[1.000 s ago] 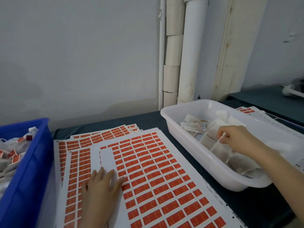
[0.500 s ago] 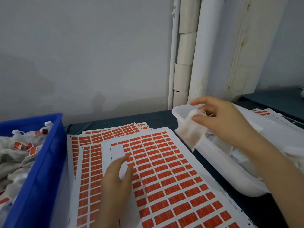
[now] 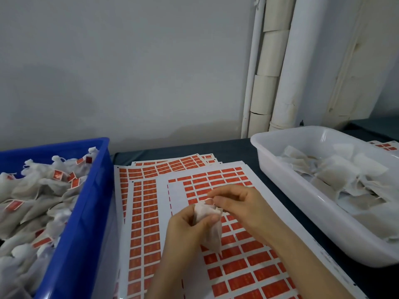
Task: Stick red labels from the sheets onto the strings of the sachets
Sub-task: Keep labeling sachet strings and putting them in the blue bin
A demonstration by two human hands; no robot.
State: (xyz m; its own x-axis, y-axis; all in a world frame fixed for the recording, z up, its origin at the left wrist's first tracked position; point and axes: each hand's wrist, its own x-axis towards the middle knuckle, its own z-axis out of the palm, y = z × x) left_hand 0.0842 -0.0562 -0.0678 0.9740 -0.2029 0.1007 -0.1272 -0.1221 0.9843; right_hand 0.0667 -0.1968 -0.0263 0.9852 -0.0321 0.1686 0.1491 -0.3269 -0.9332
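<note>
Item: one sachet (image 3: 208,227), grasped by left hand (image 3: 190,229); right hand (image 3: 237,205) pinching at its top. Label sheets (image 3: 237,262) beneath: red, print illegible. String not discernible.

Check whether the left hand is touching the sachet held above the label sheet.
Touching. The head view shows the left hand with thumb and fingers wrapped around the sachet.

The sachet (image 3: 210,229) being held is showing a thin, matt, fibrous paper-like cloth. The label sheets (image 3: 254,275) are presenting smooth white paper carrying matt red labels (image 3: 238,267). The blue bin (image 3: 82,229) on the left is appearing as smooth, slightly glossy plastic. The white tray (image 3: 306,214) on the right is showing translucent glossy plastic. The table (image 3: 181,148) is appearing dark and matt.
</note>
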